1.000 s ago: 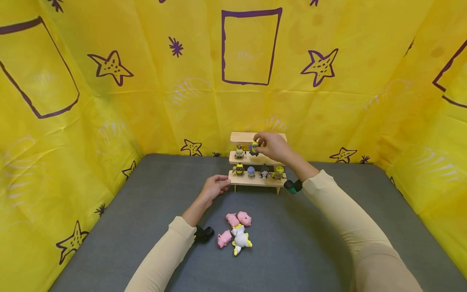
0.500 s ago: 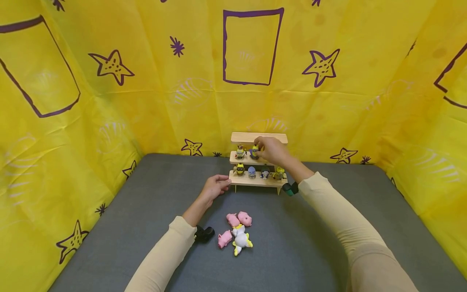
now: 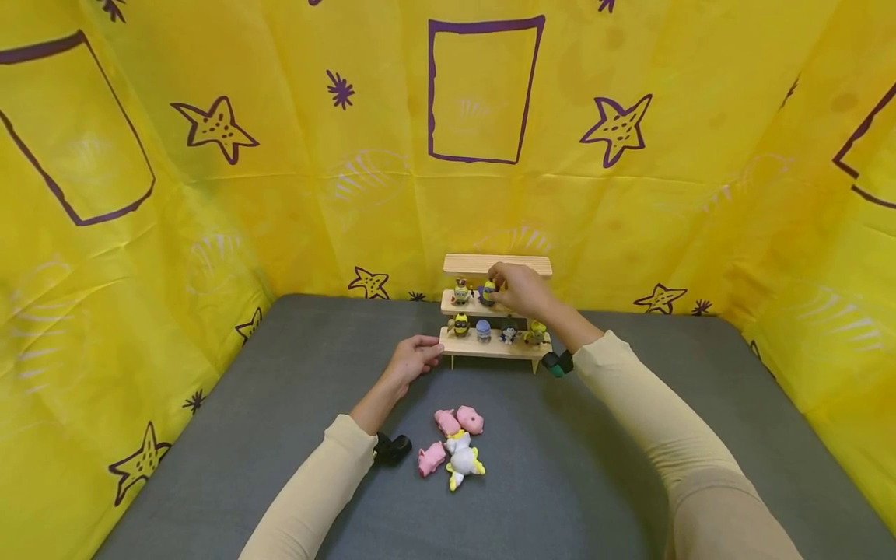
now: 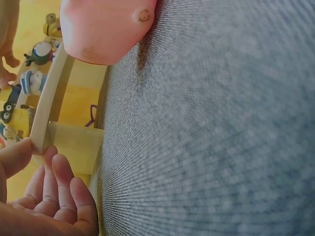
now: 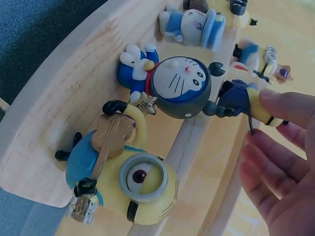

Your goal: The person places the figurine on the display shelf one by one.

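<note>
Head view, nearest first: a white toy (image 3: 463,457) with yellow trim lies on the grey cloth (image 3: 560,482), one pink pig (image 3: 432,458) just beside it, two more pink pigs (image 3: 447,422) close behind. Up to the stepped wooden stand (image 3: 490,351), where the left hand (image 3: 411,359) has the lower shelf's left end pinched between thumb and fingers. Four figures line that shelf: a goggled yellow figure (image 3: 460,325), a pale-blue figure (image 3: 483,332), a dark-capped blue cat (image 3: 508,334) and, at the right end, a one-eyed guitar player (image 3: 536,333). That row stands in front of the middle shelf, and above it is the right hand (image 3: 523,289), thumb and fingers holding a yellow-and-blue figure (image 3: 487,292). It's at the middle shelf, just beside a crowned figure (image 3: 460,292); whether its base touches wood, I can't tell. Higher and behind, the top shelf (image 3: 467,264). Beyond, a creased yellow backdrop (image 3: 315,218) with purple starfish and frame outlines wraps both sides.
</note>
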`<move>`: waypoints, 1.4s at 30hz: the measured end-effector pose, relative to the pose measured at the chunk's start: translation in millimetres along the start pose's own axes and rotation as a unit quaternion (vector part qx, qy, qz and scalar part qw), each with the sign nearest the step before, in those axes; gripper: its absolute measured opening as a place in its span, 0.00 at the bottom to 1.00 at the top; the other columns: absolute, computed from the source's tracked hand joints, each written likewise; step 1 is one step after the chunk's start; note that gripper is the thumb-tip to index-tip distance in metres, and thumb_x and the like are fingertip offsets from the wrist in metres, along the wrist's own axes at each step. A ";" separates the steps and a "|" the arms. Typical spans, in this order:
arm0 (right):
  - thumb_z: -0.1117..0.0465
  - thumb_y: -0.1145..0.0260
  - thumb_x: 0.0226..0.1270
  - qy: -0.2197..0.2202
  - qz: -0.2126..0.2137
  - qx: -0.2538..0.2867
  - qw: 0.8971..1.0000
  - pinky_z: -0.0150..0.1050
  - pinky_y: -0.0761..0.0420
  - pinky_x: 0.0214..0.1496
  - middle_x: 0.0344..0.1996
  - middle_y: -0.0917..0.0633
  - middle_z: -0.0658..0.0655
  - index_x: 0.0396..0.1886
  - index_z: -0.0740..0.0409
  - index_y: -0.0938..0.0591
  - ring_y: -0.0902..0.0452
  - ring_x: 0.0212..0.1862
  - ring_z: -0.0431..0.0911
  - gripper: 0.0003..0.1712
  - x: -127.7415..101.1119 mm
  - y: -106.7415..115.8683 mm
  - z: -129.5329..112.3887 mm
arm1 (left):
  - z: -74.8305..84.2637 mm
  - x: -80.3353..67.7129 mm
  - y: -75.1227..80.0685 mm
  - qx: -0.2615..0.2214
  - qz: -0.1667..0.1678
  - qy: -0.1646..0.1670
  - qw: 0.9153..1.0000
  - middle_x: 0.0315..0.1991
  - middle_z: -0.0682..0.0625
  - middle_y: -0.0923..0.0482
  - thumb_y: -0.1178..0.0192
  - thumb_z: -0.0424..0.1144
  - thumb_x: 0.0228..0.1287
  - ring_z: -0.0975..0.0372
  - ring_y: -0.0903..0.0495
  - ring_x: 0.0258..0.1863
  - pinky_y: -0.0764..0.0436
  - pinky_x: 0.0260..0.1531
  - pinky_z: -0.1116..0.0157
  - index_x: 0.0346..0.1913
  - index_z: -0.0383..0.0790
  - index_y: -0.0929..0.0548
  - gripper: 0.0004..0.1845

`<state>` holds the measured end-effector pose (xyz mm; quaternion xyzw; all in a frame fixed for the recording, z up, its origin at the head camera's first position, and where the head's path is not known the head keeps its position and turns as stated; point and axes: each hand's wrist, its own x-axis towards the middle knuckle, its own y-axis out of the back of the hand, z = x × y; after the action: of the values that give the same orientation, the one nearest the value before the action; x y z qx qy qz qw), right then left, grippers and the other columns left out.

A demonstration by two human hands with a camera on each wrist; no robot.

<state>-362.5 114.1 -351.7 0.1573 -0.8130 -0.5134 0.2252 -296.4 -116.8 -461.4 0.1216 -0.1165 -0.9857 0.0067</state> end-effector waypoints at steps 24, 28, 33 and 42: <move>0.54 0.32 0.66 0.002 0.048 0.006 0.999 0.51 0.22 0.51 0.48 0.17 0.64 0.57 0.62 0.22 0.21 0.50 0.57 0.25 -12.6 13.6 -7.4 | 0.1 -1.4 -1.5 -0.004 -0.003 0.004 1.000 0.41 0.44 0.15 0.38 0.40 0.67 0.61 0.19 0.35 0.21 0.37 0.66 0.56 0.37 0.20 0.18; 0.56 0.34 0.67 0.017 0.088 0.039 0.995 0.51 0.22 0.51 0.46 0.16 0.64 0.54 0.63 0.20 0.21 0.48 0.57 0.20 -23.5 22.6 -13.9 | 1.0 0.1 -0.5 -0.004 -0.002 0.006 1.000 0.42 0.44 0.15 0.38 0.41 0.67 0.61 0.19 0.35 0.21 0.37 0.67 0.56 0.37 0.20 0.18; 0.59 0.34 0.66 0.047 0.114 0.072 0.990 0.48 0.21 0.46 0.41 0.15 0.62 0.48 0.64 0.17 0.21 0.43 0.54 0.15 -43.9 22.6 -21.6 | 1.0 0.9 -0.2 -0.006 -0.003 0.003 1.000 0.43 0.43 0.16 0.38 0.40 0.67 0.62 0.19 0.34 0.21 0.37 0.66 0.56 0.37 0.20 0.18; 0.64 0.30 0.61 0.131 0.115 0.135 0.975 0.38 0.21 0.33 0.31 0.14 0.55 0.39 0.61 0.14 0.21 0.32 0.44 0.07 -82.6 -0.3 -35.3 | 2.6 -1.0 0.5 -0.008 -0.002 0.009 1.000 0.42 0.44 0.15 0.38 0.41 0.67 0.62 0.19 0.34 0.22 0.37 0.67 0.56 0.37 0.20 0.18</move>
<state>-273.7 127.3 -355.8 0.1571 -0.8509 -0.3449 0.3638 -296.0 -116.6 -458.6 0.1302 -0.1083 -0.9855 0.0072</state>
